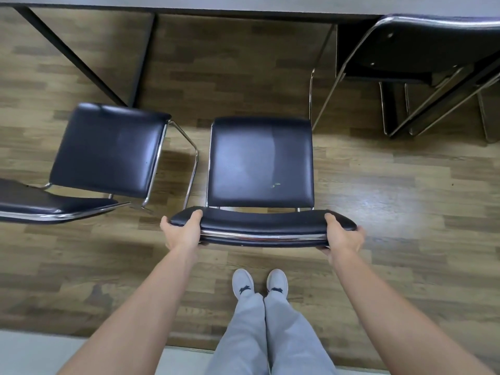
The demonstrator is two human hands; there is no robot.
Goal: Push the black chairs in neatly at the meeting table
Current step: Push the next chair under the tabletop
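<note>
We count three black chairs in view, all with chrome tube frames. The middle chair (261, 162) stands straight ahead of us on the wood-plank floor (392, 198), its seat facing the meeting table (243, 8), whose edge runs along the far side of the scene. This chair is still clear of the table, with bare floor between its seat front and the table edge.

We hold it with both hands on the backrest (262, 226). Our left hand (182, 232) wraps the left end of the backrest, thumb on top and fingers curled underneath. Our right hand (343, 236) wraps the right end the same way, closed around the padded edge.

The second chair (108, 150) stands just to the left of the middle one, turned at a slant and also out from the table; its frame comes close to the middle chair's left side. The third chair (422, 50) is far right, its seat tucked under the table.

Near us we see two grey shoes (259, 282) side by side below light grey trousers, just behind the chair we hold.
</note>
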